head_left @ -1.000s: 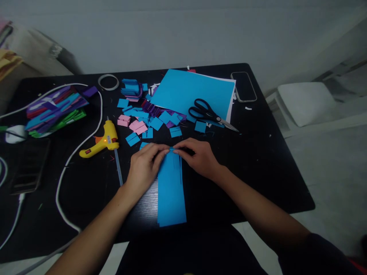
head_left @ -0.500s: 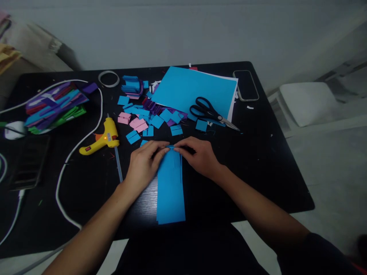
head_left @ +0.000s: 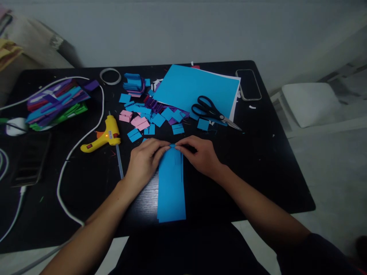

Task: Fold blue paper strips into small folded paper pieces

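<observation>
While both hands meet, thumbs beneath | left (head_left: 146, 157), right (head_left: 200, 153) fingers pinching folded blue paper (head_left: 172, 146)

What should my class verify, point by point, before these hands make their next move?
1. Left hand and right hand both pinching the small blue paper fold: ok.
2. Long blue paper strips flush at the near end: not ok, slightly offset.
3. Black-handled metal scissors clear of fingers: ok.
4. Yellow plastic glue gun clear of fingers: ok.
5. Glue gun hot: cannot tell, though its orange light glows.
</observation>
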A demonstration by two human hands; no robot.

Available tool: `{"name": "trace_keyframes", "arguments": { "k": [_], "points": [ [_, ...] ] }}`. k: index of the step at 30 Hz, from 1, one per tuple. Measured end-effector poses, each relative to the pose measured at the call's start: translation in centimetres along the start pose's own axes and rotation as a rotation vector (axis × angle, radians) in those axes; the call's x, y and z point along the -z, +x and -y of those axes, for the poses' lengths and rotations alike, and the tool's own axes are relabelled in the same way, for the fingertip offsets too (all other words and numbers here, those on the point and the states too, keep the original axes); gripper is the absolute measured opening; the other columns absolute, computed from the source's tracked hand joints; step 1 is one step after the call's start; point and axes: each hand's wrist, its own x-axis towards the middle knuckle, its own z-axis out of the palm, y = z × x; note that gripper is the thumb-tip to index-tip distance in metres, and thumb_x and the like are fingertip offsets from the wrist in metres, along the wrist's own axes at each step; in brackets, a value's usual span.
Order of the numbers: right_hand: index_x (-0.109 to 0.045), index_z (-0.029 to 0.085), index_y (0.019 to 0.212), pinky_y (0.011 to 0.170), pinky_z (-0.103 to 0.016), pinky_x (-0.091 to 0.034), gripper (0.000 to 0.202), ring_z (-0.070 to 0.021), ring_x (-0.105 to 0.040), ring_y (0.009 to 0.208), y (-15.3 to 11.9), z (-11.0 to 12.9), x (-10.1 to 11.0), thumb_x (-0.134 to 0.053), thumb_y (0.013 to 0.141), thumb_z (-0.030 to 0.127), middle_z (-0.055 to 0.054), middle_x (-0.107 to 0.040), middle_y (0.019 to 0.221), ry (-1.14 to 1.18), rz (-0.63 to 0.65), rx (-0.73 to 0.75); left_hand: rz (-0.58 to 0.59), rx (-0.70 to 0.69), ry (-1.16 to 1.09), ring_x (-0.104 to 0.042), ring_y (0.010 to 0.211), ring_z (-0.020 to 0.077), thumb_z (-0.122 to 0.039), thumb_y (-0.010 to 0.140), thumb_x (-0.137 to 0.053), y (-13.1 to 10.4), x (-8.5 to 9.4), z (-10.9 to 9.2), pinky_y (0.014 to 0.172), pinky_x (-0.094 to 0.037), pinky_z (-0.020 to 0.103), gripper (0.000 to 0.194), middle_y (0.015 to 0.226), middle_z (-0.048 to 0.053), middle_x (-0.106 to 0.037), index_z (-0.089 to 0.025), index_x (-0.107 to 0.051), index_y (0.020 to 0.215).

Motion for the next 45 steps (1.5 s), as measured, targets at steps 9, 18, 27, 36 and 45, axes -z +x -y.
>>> {"name": "trace_keyframes", "arguments": {
  "k": [9, 18, 27, 36, 45],
  "points": [
    [-0.077, 0.022, 0.099, 0.086, -0.033, -0.059, 0.007, -0.0196, -0.075, 0.092, 0.0, -0.1, 0.0, -0.071, 0.096, 0.023, -0.004, -0.080, 0.099, 0.005, 0.007, 0.006, -0.003, -0.035, -0.017, -0.073, 0.094, 0.0189, -0.025, 0.103, -0.059, -0.1, -0.1, 0.3, 0.088, -0.057, 0.033, 0.017, 0.101, 0.003, -0.079, -0.021, -0.076, 0.105],
    [-0.077, 0.023, 0.098, 0.084, -0.033, -0.059, 0.006, -0.0197, -0.075, 0.091, 0.0, 0.0, -0.1, -0.071, 0.096, 0.023, -0.003, -0.080, 0.098, -0.011, -0.002, 0.000, -0.002, -0.006, -0.014, -0.072, 0.092, 0.0184, -0.026, 0.102, -0.060, 0.0, 0.0, 0.1, 0.087, -0.056, 0.031, 0.016, 0.098, 0.003, -0.079, -0.021, -0.075, 0.102],
    [-0.075, 0.021, 0.096, 0.080, -0.031, -0.057, 0.005, -0.0186, -0.074, 0.088, 0.0, -0.1, -0.3, -0.069, 0.096, 0.022, -0.004, -0.079, 0.095, -0.008, -0.032, 0.030, 0.007, -0.040, -0.042, -0.070, 0.093, 0.0190, -0.023, 0.102, -0.058, 0.3, 0.0, -0.1, 0.087, -0.055, 0.032, 0.015, 0.097, 0.004, -0.076, -0.020, -0.073, 0.101],
    [-0.072, 0.019, 0.089, 0.066, -0.026, -0.053, 0.012, -0.0146, -0.066, 0.073, 0.3, 1.2, -0.2, -0.072, 0.091, 0.031, -0.002, -0.074, 0.083, 0.391, 0.018, -0.226, 0.009, 0.105, -0.343, -0.066, 0.083, 0.0163, -0.029, 0.097, -0.065, 0.4, 0.3, -0.5, 0.076, -0.055, 0.029, 0.011, 0.092, 0.003, -0.072, -0.020, -0.070, 0.094],
    [-0.073, 0.018, 0.088, 0.069, -0.027, -0.055, 0.014, -0.0143, -0.067, 0.075, 0.0, 1.9, -0.4, -0.076, 0.088, 0.032, -0.002, -0.074, 0.084, 0.534, -0.053, -0.287, -0.054, 0.329, -0.658, -0.064, 0.070, 0.0116, -0.032, 0.088, -0.078, 0.1, -0.5, -1.4, 0.066, -0.052, 0.023, 0.017, 0.079, -0.001, -0.071, -0.018, -0.073, 0.097]
  ]
}}
